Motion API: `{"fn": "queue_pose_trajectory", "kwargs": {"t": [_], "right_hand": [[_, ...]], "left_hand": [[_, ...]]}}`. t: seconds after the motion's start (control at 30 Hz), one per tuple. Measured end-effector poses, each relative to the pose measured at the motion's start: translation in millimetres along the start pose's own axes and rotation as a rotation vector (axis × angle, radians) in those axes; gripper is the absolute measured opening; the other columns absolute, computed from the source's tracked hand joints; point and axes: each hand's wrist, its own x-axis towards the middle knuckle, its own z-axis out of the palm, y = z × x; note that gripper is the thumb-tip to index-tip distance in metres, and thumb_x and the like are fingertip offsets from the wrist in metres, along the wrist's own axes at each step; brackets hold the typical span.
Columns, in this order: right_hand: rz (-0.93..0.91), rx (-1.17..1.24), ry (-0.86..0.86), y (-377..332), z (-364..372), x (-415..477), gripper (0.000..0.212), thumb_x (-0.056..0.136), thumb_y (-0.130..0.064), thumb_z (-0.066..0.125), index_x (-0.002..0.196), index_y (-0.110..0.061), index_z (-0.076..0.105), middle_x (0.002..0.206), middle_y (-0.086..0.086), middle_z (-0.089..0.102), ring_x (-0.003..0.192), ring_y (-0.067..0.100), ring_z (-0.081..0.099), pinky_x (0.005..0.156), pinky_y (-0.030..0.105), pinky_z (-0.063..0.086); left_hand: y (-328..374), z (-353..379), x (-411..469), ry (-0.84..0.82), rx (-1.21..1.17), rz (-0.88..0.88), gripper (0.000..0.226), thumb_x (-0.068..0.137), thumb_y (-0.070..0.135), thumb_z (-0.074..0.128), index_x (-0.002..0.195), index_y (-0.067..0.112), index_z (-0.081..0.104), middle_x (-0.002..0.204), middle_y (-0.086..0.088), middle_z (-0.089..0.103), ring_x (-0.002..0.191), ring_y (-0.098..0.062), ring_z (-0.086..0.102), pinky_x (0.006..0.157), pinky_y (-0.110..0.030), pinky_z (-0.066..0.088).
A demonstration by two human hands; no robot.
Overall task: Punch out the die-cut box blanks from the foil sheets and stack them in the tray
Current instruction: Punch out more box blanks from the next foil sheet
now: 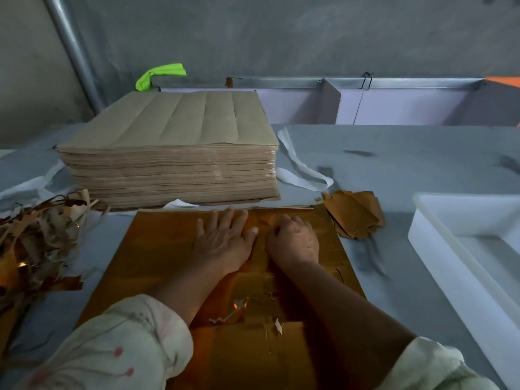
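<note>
Gold scrap heap (33, 243) far left of the fingers, one; one tall sheet stack (168, 153) beyond them. Left hand (222, 243) fingers flat, wide, pressing one foil sheet (157, 249); right hand (292, 243) fingers curled, seemingly pinching its cut edge. Right of them: one small blanks pile (354, 215), one tray (439, 243), no blanks visible inside. Early; most remains.

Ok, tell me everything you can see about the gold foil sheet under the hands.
The gold foil sheet is shiny, amber-gold and roughly rectangular, lying flat on the grey table just in front of the tall stack of brown sheets. Die-cut lines and small torn scraps show toward its near end. The left hand presses flat on it; the right hand curls its fingers down onto it.
</note>
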Motion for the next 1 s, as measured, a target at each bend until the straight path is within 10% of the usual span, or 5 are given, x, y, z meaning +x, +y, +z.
{"fn": "queue_pose_trajectory", "kwargs": {"t": [0.23, 0.4, 0.6, 0.77, 1.0], "right_hand": [[0.114, 0.263, 0.014, 7, -7, 3, 0.02, 0.1, -0.033, 0.042, 0.107, -0.02, 0.055, 0.101, -0.004, 0.051, 0.104, 0.018, 0.052, 0.095, 0.038, 0.046], [0.204, 0.6, 0.077, 19, -13, 5, 0.02, 0.096, -0.026, 0.043, 0.078, -0.02, 0.05, 0.077, -0.001, 0.054, 0.069, 0.014, 0.05, 0.06, 0.027, 0.04], [0.462, 1.047, 0.131, 31, -29, 9, 0.015, 0.091, -0.025, 0.046, 0.085, -0.015, 0.054, 0.084, 0.016, 0.062, 0.072, 0.029, 0.057, 0.067, 0.048, 0.056], [0.18, 0.492, 0.054, 24, -26, 30, 0.007, 0.095, -0.023, 0.047, 0.098, -0.028, 0.052, 0.086, 0.004, 0.062, 0.07, 0.018, 0.062, 0.055, 0.033, 0.052], [-0.189, -0.079, -0.027, -4, 1, 62, 0.039, 0.095, -0.037, 0.055, 0.131, -0.024, 0.056, 0.128, 0.002, 0.048, 0.116, 0.022, 0.046, 0.089, 0.035, 0.044]], "left_hand": [[1, 0, -3, 0.004, 0.006, -0.015, 0.068, 0.092, 0.072, 0.001, 0.155, 0.044, 0.0, 0.166, 0.012, -0.006, 0.152, -0.022, -0.011, 0.118, -0.053, -0.009], [2, 0, -4, 0.008, -0.011, -0.009, 0.068, 0.093, 0.073, 0.005, 0.155, 0.045, 0.002, 0.166, 0.012, -0.004, 0.152, -0.021, -0.01, 0.119, -0.054, -0.008], [2, 0, -5, 0.029, -0.013, 0.002, 0.067, 0.094, 0.071, 0.006, 0.155, 0.043, 0.001, 0.166, 0.01, -0.004, 0.152, -0.022, -0.009, 0.12, -0.054, -0.007], [1, 2, -6, 0.044, 0.005, 0.011, 0.067, 0.094, 0.071, 0.005, 0.155, 0.043, -0.002, 0.166, 0.009, -0.007, 0.152, -0.022, -0.01, 0.119, -0.053, -0.007], [2, 4, -5, 0.058, 0.007, 0.002, 0.066, 0.094, 0.07, 0.005, 0.155, 0.043, -0.002, 0.166, 0.011, -0.008, 0.152, -0.02, -0.011, 0.119, -0.053, -0.009]]}}
